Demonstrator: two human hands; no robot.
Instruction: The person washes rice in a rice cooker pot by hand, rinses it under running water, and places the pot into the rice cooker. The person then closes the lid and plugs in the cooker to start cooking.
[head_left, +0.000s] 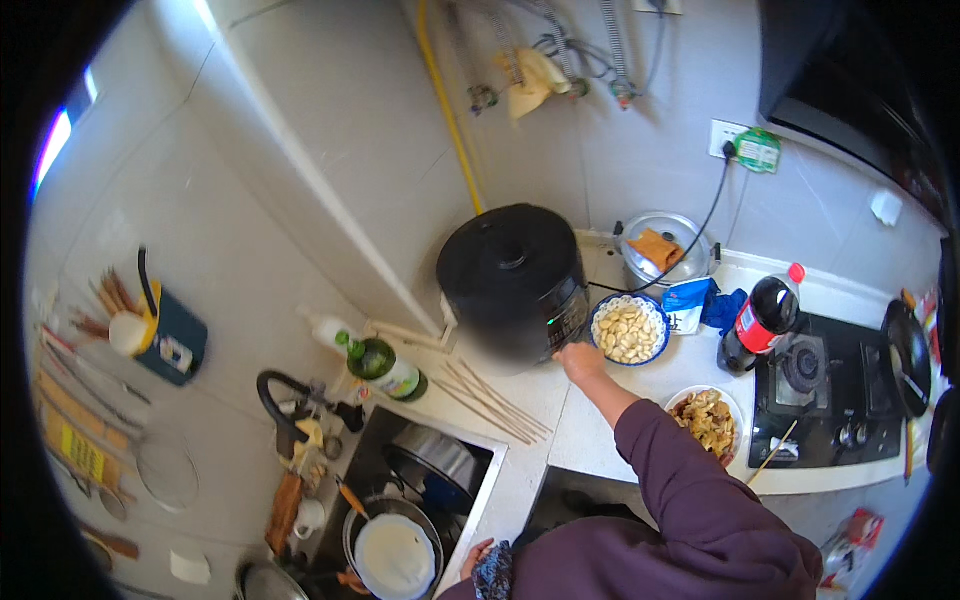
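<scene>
My right hand (583, 364), at the end of a purple sleeve, is at the lower front of a black electric cooker (510, 255). Its fingers look curled close to the control panel (566, 319), where a small green light shows; whether they touch it is unclear. Just right of this hand, a blue-and-white bowl (595, 346) holds pale peeled cloves or beans (628, 330). Low in the view, my left hand (477, 556) is partly visible beside the sink edge, next to dark blue patterned fabric (493, 573). What it holds, if anything, is hidden.
The sink (480, 495) contains pots and a white bowl (395, 556). Thin sticks (491, 405) and a green bottle (386, 369) are on the counter. Right are a plate of food (705, 420), a cola bottle (761, 319), a lidded pot (667, 232) and a gas hob (825, 397).
</scene>
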